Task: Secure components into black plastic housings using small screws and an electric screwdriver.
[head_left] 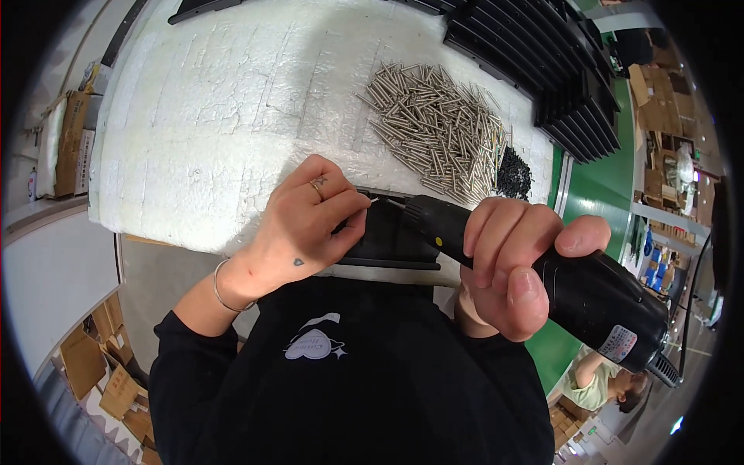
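A black electric screwdriver (612, 298) is gripped in my right hand (511, 263), its nose pointing left and its bit near my left fingertips. My left hand (310, 213) is closed in a pinch, with a small silver pin (375, 201) showing at the fingertips; most of it is hidden. Under both hands a black panel-like part (387, 240) lies at the near edge of the white-covered table, close to my body. Whether the bit touches the pin or the part is too small to tell.
Beyond the hands a heap of silver metal pins (438, 128) lies on the white padded table cover (194, 139). Beside it is a small pile of black screws (514, 174). Black parts (535, 46) stand in rows at the far right. Another person (593, 384) is at lower right.
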Available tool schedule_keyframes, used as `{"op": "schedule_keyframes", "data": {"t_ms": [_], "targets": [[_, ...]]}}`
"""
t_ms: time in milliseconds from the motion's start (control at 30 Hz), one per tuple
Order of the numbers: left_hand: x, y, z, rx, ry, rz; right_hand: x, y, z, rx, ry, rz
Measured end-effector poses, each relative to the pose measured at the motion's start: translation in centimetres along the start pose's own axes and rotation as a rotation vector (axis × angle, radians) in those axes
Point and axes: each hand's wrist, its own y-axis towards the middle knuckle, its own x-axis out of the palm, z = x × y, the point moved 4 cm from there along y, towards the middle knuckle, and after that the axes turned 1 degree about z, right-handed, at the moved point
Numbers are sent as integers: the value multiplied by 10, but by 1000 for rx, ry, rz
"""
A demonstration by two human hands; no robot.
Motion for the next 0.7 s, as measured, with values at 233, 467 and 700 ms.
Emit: {"op": "schedule_keyframes", "data": {"t_ms": [233, 467, 700], "targets": [[4, -4, -2, 10, -9, 41, 11, 4, 11, -37, -80, 58], [3, -5, -3, -1, -13, 44, 12, 7, 12, -42, -39, 43], [4, -5, -1, 0, -57, 6, 31, 23, 20, 2, -175, 40]]}}
